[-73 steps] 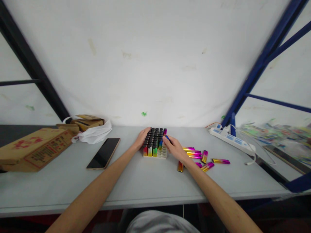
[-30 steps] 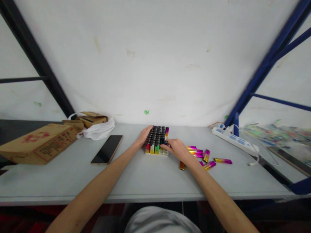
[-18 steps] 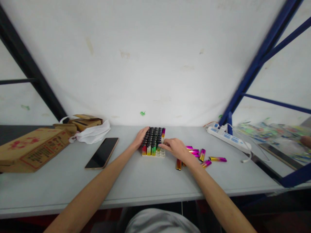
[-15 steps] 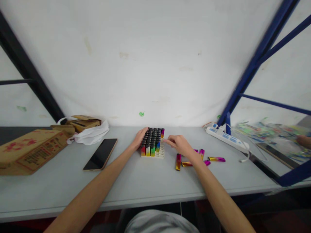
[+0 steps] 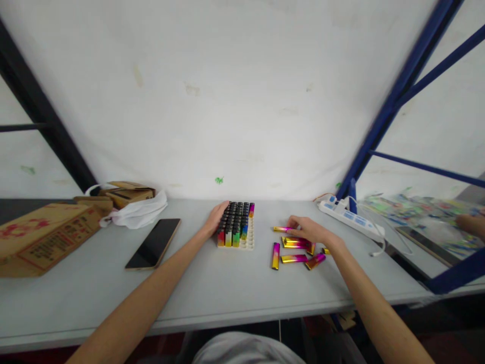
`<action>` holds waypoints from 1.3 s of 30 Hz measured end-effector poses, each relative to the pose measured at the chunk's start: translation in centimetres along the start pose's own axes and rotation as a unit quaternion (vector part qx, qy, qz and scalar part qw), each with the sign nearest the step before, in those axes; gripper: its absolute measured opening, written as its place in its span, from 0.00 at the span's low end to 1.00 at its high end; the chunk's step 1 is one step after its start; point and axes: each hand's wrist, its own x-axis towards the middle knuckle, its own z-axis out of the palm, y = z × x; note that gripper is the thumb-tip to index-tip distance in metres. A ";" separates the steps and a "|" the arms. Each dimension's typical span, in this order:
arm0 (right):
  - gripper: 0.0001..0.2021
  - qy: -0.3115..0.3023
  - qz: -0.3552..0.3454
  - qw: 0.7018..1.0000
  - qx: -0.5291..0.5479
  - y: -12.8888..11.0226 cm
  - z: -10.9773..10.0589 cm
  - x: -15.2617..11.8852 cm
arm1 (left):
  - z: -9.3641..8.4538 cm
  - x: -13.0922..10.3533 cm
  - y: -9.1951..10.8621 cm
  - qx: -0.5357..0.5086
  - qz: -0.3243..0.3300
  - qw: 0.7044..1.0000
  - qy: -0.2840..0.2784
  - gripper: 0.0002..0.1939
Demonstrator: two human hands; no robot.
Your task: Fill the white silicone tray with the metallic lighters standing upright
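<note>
A white tray (image 5: pixel 248 248) with round holes stands on the table, filled with upright black-topped lighters (image 5: pixel 235 222) in red, yellow, green and blue. Its right-hand columns are mostly bare, with one magenta lighter (image 5: pixel 251 209) at the back. My left hand (image 5: pixel 216 218) is closed along the tray's left side, its fingertips partly hidden. To the right, my right hand (image 5: pixel 307 228) pinches one end of a gold and magenta lighter (image 5: pixel 281 229). Below that hand lie several loose lighters of the same colours, among them an upright-pointing one (image 5: pixel 275 256) and a slanted one (image 5: pixel 315 261).
A dark-screened phone (image 5: pixel 153 243) lies left of my arm. Farther left are a cardboard box (image 5: pixel 49 235) and a white plastic bag (image 5: pixel 138 215). A power strip (image 5: pixel 352 220) with cables lies at the right by a blue frame (image 5: pixel 382 121). Another person's hand (image 5: pixel 470 224) shows at the far right.
My right hand has moved right, away from the tray to the loose lighters, and now has a lighter at its fingertips. The left hand stays at the tray.
</note>
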 end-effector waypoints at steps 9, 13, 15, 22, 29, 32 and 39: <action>0.20 0.211 -0.030 0.951 0.223 -3.5 0.4 4.5 | -0.1 0.0 -0.2 0.003 0.002 1.000 0.009 0.25; 0.21 0.245 -0.041 0.917 0.312 -6.1 1.5 6.8 | -0.1 0.1 -0.2 0.005 -0.003 1.000 0.010 0.26; 0.21 0.231 -0.041 0.901 0.365 -6.9 1.8 7.0 | -0.2 0.2 -0.4 0.004 -0.001 1.000 0.004 0.27; 0.20 0.176 -0.036 0.862 0.474 -6.9 -0.1 4.2 | -0.4 0.9 -1.7 -0.011 -0.017 1.000 -0.003 0.27; 0.19 0.206 0.012 0.861 0.465 -7.0 -0.7 4.5 | -0.5 1.0 -2.2 -0.027 -0.014 1.000 -0.004 0.27; 0.22 0.198 0.026 0.878 0.435 -8.0 1.2 6.3 | -0.5 1.0 -2.0 -0.023 -0.017 1.000 -0.004 0.26; 0.27 0.245 0.018 0.938 0.246 -8.7 6.0 8.1 | -0.4 0.9 -1.8 -0.024 -0.020 1.000 -0.001 0.25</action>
